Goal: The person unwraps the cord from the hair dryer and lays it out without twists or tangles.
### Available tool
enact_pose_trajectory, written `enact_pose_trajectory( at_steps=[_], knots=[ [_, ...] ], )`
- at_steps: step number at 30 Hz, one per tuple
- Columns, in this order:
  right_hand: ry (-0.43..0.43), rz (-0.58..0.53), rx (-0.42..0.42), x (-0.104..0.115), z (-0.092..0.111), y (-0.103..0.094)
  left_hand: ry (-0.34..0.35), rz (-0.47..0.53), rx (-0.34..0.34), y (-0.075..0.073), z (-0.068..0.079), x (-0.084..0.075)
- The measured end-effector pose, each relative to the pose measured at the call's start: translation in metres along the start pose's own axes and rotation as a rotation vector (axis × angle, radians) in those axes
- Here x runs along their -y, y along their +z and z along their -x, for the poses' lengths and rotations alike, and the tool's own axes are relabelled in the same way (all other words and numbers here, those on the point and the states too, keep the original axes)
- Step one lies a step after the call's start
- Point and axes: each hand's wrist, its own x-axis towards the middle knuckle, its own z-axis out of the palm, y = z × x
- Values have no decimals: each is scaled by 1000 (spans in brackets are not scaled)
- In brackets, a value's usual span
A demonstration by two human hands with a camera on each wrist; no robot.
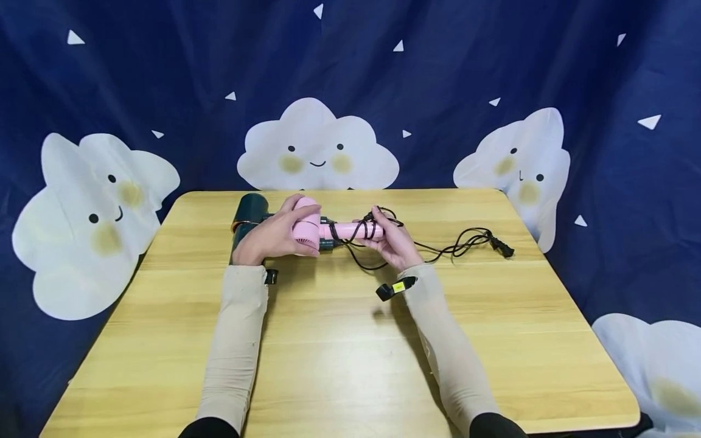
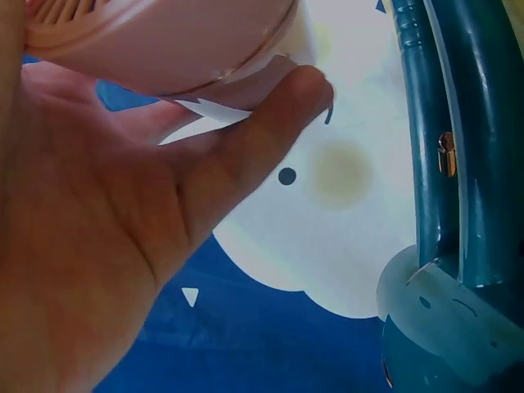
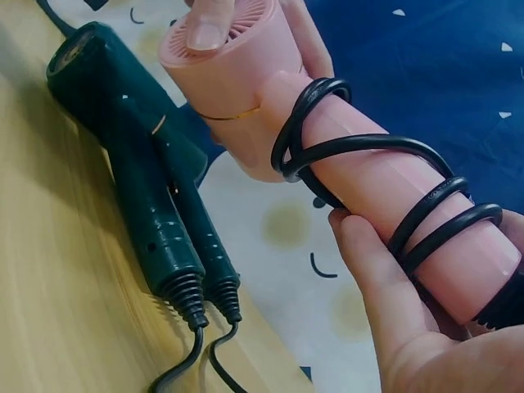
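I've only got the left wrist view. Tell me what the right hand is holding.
Observer: The right hand holds the handle of the pink hair dryer.
Operator: Say whether anything is around that handle.
Observer: Yes, a black cord is looped around it several times.
Operator: Now find me a plug.
Observer: One black power plug lies on the wooden table, to the right of the right hand. I can't tell which cord it belongs to.
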Motion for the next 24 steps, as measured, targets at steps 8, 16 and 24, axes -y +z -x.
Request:
enact_pose_trajectory(
  at_steps=[8,16,24],
  knots=[
    [-237,407,-22,19,13,-8,-8,-18,-3,-5,3,-4],
    [-532,874,-139,32,27,1,-13,-28,18,-4,2,-7],
    [-621,1053,-90,33,38,19,-5,-24,24,2,1,-6]
  ],
)
